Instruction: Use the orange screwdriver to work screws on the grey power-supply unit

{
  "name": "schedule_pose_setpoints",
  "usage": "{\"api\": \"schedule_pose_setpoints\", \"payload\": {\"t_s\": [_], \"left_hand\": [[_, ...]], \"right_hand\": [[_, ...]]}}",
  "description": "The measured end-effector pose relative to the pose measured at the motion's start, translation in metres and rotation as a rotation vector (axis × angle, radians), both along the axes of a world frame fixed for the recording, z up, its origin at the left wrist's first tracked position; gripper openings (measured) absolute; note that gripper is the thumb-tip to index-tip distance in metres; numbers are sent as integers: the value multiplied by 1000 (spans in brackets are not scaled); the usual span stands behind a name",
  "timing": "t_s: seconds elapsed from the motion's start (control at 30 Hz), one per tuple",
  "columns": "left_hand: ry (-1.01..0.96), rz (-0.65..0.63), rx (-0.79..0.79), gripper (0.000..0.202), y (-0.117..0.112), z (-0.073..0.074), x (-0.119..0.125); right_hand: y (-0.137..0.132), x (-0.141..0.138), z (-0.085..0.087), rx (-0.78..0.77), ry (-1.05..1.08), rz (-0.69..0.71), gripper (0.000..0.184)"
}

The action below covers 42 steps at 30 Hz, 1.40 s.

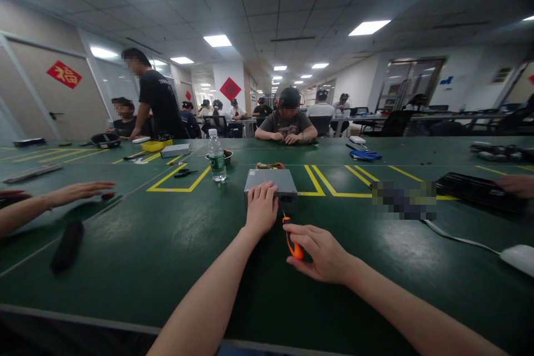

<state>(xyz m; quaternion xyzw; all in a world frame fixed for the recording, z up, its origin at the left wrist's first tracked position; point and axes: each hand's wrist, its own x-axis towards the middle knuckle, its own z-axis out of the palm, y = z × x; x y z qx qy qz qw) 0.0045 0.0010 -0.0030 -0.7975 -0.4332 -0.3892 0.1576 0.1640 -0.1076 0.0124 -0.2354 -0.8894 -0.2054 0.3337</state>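
A grey metal box (275,181), like a computer power supply, lies on the green table (167,245) in front of me. My left hand (261,209) rests on its near edge, fingers curled over the top. My right hand (321,253) is closed round an orange-handled screwdriver (292,242), whose tip points at the box's near side. Coloured wires (270,166) show behind the box.
A water bottle (216,157) stands left of the box, with black pliers (183,173) inside yellow floor-tape markings. Another person's hand (79,192) reaches in at left near a black object (67,246). A keyboard (475,190) and a white mouse (519,257) lie at right. Several people sit opposite.
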Motion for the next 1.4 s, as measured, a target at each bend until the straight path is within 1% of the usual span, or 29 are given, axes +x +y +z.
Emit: {"api": "schedule_pose_setpoints", "payload": {"t_s": [0.13, 0.3, 0.37, 0.47, 0.57, 0.7, 0.8, 0.87, 0.97, 1.07, 1.17, 1.23, 1.33, 1.4], "left_hand": [[-3, 7, 5, 28, 1, -1, 1], [-9, -1, 8, 28, 1, -1, 2], [-10, -2, 10, 28, 0, -1, 2], [-10, 6, 11, 28, -1, -1, 2], [-13, 8, 5, 28, -1, -1, 2], [-15, 1, -2, 28, -1, 0, 2], [-18, 0, 2, 28, -1, 0, 2], [-17, -1, 4, 28, -1, 0, 2], [-16, 0, 1, 28, -1, 0, 2], [-21, 0, 4, 28, -1, 0, 2], [-24, 1, 10, 28, -2, 1, 2], [-24, 2, 11, 28, -2, 1, 2], [-16, -1, 8, 29, -2, 1, 2], [-12, 1, 9, 29, -2, 1, 2]], "right_hand": [[0, -1, -1, -6, -5, 0, 27], [-3, -8, 0, -13, -81, -37, 27], [-5, -10, 0, -46, -59, -51, 28], [-8, -10, 0, -135, -4, -53, 32], [-9, -5, -2, -190, 18, -41, 31], [-5, -2, -7, -172, 95, -25, 28], [-2, -4, -10, -178, 138, -25, 31], [-3, -6, -10, -188, 106, -31, 35], [-7, -10, -6, -200, -30, -42, 36], [-9, -12, -3, -148, -119, -68, 33], [-7, -13, -4, -86, -71, -62, 30], [-6, -13, -6, -71, -16, -40, 31], [-6, -12, -7, -99, 27, -35, 34], [-7, -11, -6, -139, 0, -40, 36]]}}
